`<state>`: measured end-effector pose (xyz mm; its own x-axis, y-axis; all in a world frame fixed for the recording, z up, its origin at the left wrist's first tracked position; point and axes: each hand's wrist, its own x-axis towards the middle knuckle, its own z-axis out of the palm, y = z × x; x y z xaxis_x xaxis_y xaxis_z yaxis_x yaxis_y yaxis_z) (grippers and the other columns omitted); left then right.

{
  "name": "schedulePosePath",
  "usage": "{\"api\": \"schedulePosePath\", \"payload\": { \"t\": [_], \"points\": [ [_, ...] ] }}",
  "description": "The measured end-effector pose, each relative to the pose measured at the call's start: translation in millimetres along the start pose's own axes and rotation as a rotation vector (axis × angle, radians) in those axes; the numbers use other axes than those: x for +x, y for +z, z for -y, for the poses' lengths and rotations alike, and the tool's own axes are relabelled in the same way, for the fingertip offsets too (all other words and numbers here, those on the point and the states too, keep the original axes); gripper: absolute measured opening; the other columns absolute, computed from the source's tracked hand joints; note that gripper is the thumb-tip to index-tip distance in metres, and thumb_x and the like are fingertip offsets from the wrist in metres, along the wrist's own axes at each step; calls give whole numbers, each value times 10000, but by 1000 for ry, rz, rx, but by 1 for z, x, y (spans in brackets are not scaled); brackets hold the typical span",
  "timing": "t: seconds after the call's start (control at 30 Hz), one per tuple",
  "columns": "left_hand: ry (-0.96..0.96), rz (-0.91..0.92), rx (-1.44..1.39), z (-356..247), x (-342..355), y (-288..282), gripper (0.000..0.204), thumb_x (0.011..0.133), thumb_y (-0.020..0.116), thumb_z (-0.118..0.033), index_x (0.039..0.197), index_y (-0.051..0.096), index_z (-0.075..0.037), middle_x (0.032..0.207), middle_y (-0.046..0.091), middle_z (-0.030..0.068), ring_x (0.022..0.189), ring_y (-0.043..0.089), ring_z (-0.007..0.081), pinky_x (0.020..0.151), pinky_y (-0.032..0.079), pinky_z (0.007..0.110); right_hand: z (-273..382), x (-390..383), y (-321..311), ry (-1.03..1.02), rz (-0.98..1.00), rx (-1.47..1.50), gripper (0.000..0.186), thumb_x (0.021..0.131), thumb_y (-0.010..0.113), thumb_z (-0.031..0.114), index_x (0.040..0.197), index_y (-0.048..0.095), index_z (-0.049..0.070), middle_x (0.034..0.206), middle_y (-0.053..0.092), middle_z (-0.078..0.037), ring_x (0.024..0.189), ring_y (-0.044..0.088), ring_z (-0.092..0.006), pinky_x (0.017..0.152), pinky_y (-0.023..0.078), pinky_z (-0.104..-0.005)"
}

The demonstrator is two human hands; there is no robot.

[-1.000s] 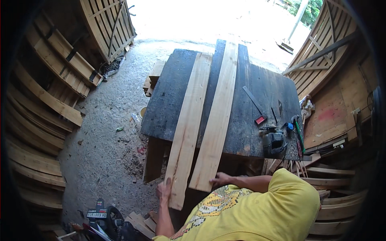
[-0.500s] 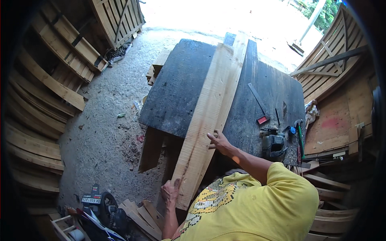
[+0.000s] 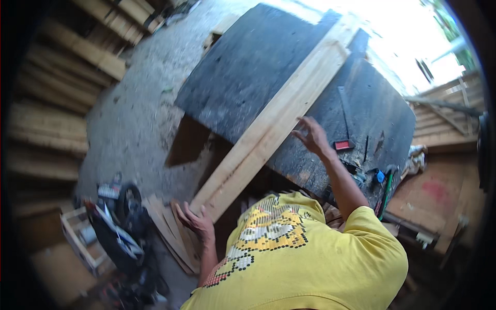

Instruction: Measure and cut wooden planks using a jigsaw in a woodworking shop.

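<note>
A long pale wooden board (image 3: 268, 129) lies slantwise over the dark table (image 3: 222, 77), its near end jutting past the table edge towards me. Beneath its far end, part of another pale board (image 3: 347, 30) shows. My left hand (image 3: 199, 225) is at the near end of the upper board, fingers spread and thumb apart, touching its corner. Beside the board's right edge, my right hand (image 3: 314, 138) is over the table with fingers loosely bent and apart, nothing between them. A try square (image 3: 344, 121) with a red-faced stock lies to its right.
A dark power tool (image 3: 351, 173), partly behind my right arm, and a green-edged tool (image 3: 386, 194) lie at the table's right. Wood offcuts (image 3: 173, 232) and a motorbike (image 3: 121, 212) are at lower left. Stacked planks (image 3: 57, 103) line the left side.
The view has turned and shifted. My left hand has moved from the board's left edge to its near end; my right hand has come off the right edge. The lower board is now mostly covered.
</note>
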<state>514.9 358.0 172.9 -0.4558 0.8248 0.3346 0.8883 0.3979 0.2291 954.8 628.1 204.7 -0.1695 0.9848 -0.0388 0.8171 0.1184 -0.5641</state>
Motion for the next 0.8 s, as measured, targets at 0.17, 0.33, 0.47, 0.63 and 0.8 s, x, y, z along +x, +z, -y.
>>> {"api": "schedulePosePath", "payload": {
  "t": [0.17,0.33,0.47,0.63,0.8],
  "points": [
    [-1036,344,-863,26,-33,26,479,990,700,-339,1276,597,32,1073,685,92,903,635,175,768,529,350,15,60,-12,-526,380,-617,1300,649,946,440,1659,176,165,1694,183,-194,1579,150,-373,1254,185,-606],
    [-1183,141,-799,31,-64,64,291,981,691,-349,1052,700,-67,794,551,-32,699,470,97,614,411,311,11,119,14,-883,538,-705,1457,504,996,441,1664,159,164,1708,150,-206,1588,145,-387,1264,132,-623],
    [-1067,261,-847,46,-78,83,437,983,673,-358,1225,618,1,1049,649,125,961,603,234,868,502,423,-4,142,25,-1028,595,-837,1476,465,991,491,1656,193,144,1631,279,-271,1537,227,-457,1254,112,-658],
    [-1069,59,-844,42,-90,139,483,959,744,-313,1280,520,-30,1006,598,44,871,569,160,765,514,364,-3,162,18,-1079,591,-774,1462,456,962,544,1650,217,147,1509,381,-311,1426,351,-502,1172,248,-663],
    [-1072,-127,-1206,37,-87,141,592,937,778,-369,1338,495,-39,1067,598,40,929,583,138,793,523,321,-4,167,14,-1111,625,-766,1463,507,915,675,1655,177,150,1554,340,-295,1455,318,-505,1164,208,-724]
  ]
}}
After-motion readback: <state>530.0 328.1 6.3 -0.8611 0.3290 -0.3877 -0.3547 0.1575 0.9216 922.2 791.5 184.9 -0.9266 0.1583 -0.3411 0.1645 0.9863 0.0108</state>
